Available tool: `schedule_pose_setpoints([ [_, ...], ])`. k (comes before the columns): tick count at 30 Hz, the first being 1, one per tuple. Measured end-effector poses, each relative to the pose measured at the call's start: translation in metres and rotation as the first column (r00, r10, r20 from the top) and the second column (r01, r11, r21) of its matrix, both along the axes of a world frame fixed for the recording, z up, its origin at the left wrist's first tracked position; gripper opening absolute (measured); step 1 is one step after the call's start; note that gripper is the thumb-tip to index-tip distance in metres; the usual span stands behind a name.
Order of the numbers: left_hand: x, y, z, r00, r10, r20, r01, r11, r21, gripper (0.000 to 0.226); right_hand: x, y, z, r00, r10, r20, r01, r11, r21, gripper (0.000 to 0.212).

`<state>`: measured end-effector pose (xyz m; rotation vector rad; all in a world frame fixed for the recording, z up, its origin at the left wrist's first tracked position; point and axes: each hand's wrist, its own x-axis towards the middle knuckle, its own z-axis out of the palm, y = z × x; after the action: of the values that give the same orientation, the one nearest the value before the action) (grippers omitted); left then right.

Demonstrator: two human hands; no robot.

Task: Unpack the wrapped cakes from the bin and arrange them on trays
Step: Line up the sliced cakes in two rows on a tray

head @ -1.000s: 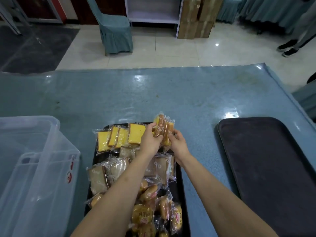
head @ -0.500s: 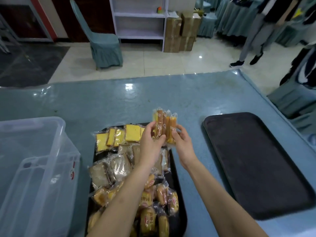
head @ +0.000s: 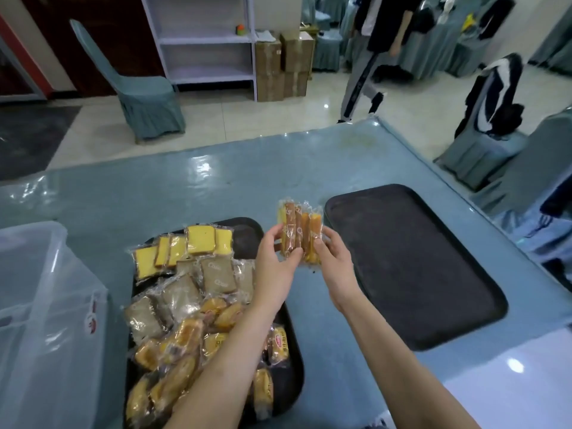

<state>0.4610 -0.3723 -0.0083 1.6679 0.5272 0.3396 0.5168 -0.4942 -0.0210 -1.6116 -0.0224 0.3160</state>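
— Where are the cakes [head: 299, 232] held?
— Upright, pinched by left hand [head: 276, 267] and right hand [head: 332, 266] fingers, between the full tray [head: 247, 233] at nine o'clock and the bare tray [head: 411, 267] at three.
— Anything nearby?
— A clear bin [head: 46, 305] is seen far left.

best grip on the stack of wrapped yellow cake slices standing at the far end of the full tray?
Judging by pose: the wrapped yellow cake slices stand on edge, leaning in a row on the black tray. Come from above and clamp the row's two end faces, palms facing each other, as both hands do now with the bundle of wrapped brown-edged slices. Loose crinkly film suggests avoiding the wrapper edges.
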Motion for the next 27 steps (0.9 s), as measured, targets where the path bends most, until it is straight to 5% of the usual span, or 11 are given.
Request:
schedule_pose_setpoints([
  [18, 0.089, -0.251, -0.036, 0.993, 0.116, -0.036, -0.118, 0.989, -0.084, 0.057, 0.097, -0.25, -0.016, 0.99, 0.139, -0.018, -0.139, 0.99, 0.005, 0.024],
  [27, 0.112, -0.296, -0.06, 0.99, 0.104, -0.098, -0.118, 0.981, -0.153, 0.056, 0.124, -0.297, -0.036, 0.983, 0.152, -0.102, -0.151, 0.988, 0.017, 0.022],
])
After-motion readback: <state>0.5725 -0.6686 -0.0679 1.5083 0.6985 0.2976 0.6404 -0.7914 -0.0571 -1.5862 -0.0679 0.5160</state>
